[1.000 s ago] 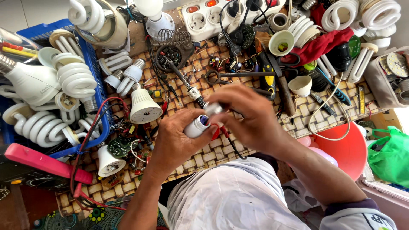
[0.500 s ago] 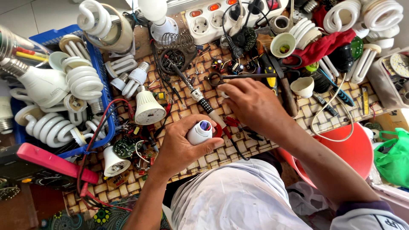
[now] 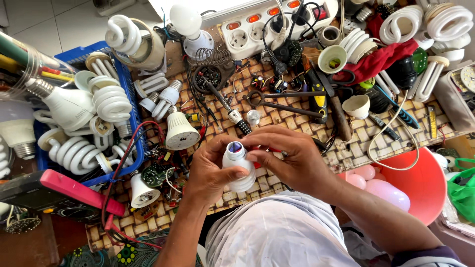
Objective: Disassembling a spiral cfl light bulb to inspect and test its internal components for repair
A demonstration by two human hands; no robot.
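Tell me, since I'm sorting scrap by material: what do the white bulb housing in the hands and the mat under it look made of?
White ribbed bulb housing: likely moulded plastic, smooth and matte, evenly opaque. Brown woven mat: looks like plaited straw or reed; flat checkered strips, dull finish.

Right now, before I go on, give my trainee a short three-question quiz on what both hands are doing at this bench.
1. True or false: the left hand and the right hand both touch the white bulb housing.
2. Which sits at the person's far right? A) blue basket B) red plastic bowl C) white power strip
3. Fill in: the woven mat carries a pair of dark ____ just beyond the hands.

Key: 1 true; 2 B; 3 pliers.
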